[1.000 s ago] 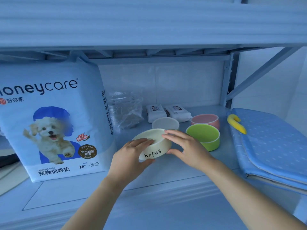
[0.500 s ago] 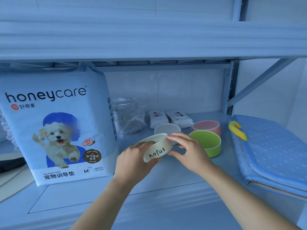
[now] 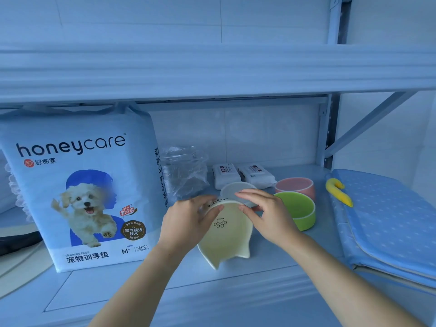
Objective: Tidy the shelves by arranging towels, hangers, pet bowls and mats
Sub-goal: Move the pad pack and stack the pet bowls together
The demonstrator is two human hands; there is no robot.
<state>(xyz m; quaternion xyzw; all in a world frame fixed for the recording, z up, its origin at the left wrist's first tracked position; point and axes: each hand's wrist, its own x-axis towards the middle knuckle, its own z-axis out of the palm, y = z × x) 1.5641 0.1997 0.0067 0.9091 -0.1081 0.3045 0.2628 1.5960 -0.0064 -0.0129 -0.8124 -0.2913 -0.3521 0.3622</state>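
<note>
The left hand (image 3: 188, 223) and right hand (image 3: 269, 215) grip the cream bowl (image 3: 224, 239) and cover both sides of its rim. The left fingers (image 3: 205, 206) hide part of the rim lettering. The right fingers (image 3: 250, 194) and the cream bowl screen part of the white bowl (image 3: 233, 188) behind. The green bowl (image 3: 299, 208) hides the lower part of the pink bowl (image 3: 295, 185). Labels on the wipe packs (image 3: 226, 173) are too small to read. Contents of the plastic bag (image 3: 184, 173) cannot be made out. The right edge cuts off the blue mat (image 3: 389, 220). A patch on the pad pack (image 3: 82, 149) is blurred.
</note>
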